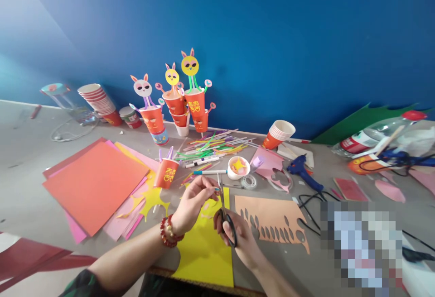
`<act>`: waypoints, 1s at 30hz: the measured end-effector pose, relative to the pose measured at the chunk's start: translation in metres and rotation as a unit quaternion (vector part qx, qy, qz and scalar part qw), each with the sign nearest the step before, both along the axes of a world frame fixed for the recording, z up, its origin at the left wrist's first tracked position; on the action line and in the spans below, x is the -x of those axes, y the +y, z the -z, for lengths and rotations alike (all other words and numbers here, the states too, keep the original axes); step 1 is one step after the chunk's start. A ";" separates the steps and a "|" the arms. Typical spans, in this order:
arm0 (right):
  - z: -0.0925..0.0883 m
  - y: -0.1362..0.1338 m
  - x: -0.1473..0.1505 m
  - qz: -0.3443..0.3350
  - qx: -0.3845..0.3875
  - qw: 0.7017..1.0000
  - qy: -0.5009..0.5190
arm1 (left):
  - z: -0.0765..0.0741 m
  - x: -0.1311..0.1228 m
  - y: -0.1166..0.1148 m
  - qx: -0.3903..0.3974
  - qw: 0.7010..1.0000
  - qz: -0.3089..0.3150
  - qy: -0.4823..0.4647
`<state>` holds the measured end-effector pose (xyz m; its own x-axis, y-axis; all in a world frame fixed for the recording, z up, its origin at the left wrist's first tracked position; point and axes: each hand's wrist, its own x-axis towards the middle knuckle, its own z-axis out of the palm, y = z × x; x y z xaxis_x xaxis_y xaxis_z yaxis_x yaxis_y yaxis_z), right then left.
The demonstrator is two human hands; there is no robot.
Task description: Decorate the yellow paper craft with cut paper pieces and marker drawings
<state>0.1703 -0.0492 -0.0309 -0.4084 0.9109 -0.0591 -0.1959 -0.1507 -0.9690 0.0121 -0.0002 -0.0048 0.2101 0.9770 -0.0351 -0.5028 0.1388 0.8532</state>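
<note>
On the grey desk (27, 188) a yellow paper sheet (204, 251) lies right under your hands. Your left hand (192, 202) pinches a small scrap (213, 189), too tiny to identify, just above that sheet. Your right hand (238, 236) is closed through the black handles of the scissors (222, 202), blades pointing up beside the scrap. This looks like mid-trimming. The next snip calls for steadying the scrap and keeping your fingertips off the blades.

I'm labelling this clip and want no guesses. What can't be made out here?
Head view:
- small piece in the left hand: too small, fingers cover it.
- scissors handles: partly wrapped by the right hand.
- table right of the tan sheet: masked by a pixelated patch.
</note>
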 end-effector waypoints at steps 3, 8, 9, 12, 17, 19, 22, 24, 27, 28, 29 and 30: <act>0.001 -0.001 0.002 -0.001 0.016 1.000 0.003 | 0.001 -0.002 -0.002 -0.005 1.000 -0.011 0.004; -0.001 -0.003 0.003 0.017 0.038 0.999 -0.010 | 0.001 -0.004 -0.003 -0.008 1.000 -0.018 0.010; -0.001 -0.003 0.004 0.019 0.039 0.999 -0.013 | 0.001 -0.004 -0.003 -0.009 1.000 -0.019 0.011; -0.001 -0.003 0.004 0.018 0.037 0.999 -0.017 | 0.001 -0.005 -0.003 -0.011 0.999 -0.025 0.016; -0.001 -0.002 0.003 0.014 0.039 0.999 -0.021 | 0.001 -0.006 -0.004 -0.018 0.999 -0.035 0.028; -0.003 -0.002 0.003 0.014 0.041 0.999 -0.021 | 0.000 -0.007 -0.004 -0.020 0.999 -0.039 0.030; -0.005 -0.002 0.004 0.009 0.044 0.999 -0.012 | -0.001 -0.008 -0.005 -0.017 0.998 -0.044 0.034; -0.005 -0.002 0.004 0.005 0.044 0.999 -0.007 | -0.001 -0.009 -0.005 -0.009 0.998 -0.048 0.040; -0.004 -0.002 0.005 0.006 0.040 0.999 -0.003 | -0.002 -0.009 -0.006 -0.003 0.998 -0.050 0.046; -0.003 -0.002 0.005 0.006 0.038 0.999 -0.002 | -0.002 -0.009 -0.006 -0.002 0.998 -0.050 0.048; -0.003 -0.002 0.005 0.006 0.038 0.999 -0.002 | -0.001 -0.009 -0.007 -0.001 0.997 -0.051 0.050; -0.003 -0.002 0.005 0.005 0.039 0.999 -0.003 | -0.001 -0.009 -0.007 0.001 0.997 -0.051 0.053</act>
<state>0.1649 -0.0513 -0.0279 -0.3986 0.9076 -0.1319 -0.1914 -0.2230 -0.9559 0.0215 -0.0070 -0.0039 0.1043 0.9931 -0.0533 -0.4222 0.0927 0.9017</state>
